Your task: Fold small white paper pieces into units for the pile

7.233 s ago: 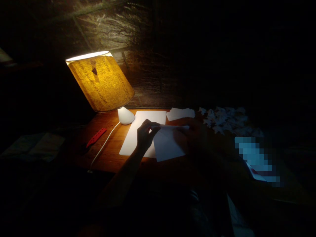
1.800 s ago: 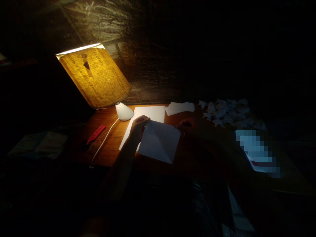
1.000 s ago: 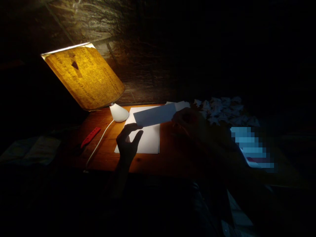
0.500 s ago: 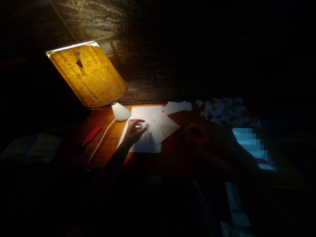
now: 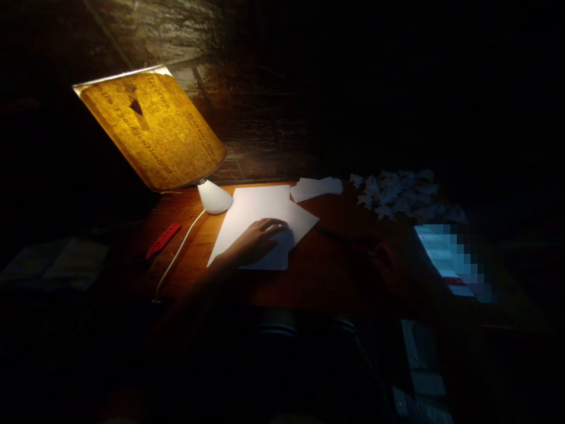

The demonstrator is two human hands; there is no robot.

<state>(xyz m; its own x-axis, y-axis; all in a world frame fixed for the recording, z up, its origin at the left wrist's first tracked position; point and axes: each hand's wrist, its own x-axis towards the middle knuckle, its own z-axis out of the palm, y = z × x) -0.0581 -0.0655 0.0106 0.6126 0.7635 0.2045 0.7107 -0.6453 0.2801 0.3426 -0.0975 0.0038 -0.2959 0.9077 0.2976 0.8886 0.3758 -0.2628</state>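
The left hand [image 5: 260,241] was laid flat and released, its fingers extended, on a folded sheet of white paper [image 5: 300,224]. That sheet was placed on a larger sheet of white paper [image 5: 247,206], and its corner was seen projecting past the larger sheet's edge at about 2 o'clock from the hand. The right hand [image 5: 392,265] was held in deep shadow at about 3 o'clock from the left hand, over the wooden tabletop [image 5: 335,277]. Whether it was open or closed could not be told. A thin dark object [image 5: 335,235] was seen reaching from it toward the paper, but its kind could not be made out.

A red plastic strip [image 5: 163,240] was lying at about 9 o'clock from the left hand, and a white cord [image 5: 180,247] was run across the tabletop beside it. Pale leaflets [image 5: 75,265] were dimly seen farther out at 9 o'clock. Loose paper slips [image 5: 318,187] were placed at about 1 o'clock, with torn white paper scraps [image 5: 397,194] heaped beyond them at 2 o'clock. A bright object [image 5: 454,259] at 3 o'clock was hidden by pixelation. A white lamp base [image 5: 214,197] stood at 11 o'clock, its newsprint lampshade [image 5: 150,129] tilted against a dark stone wall [image 5: 265,118].
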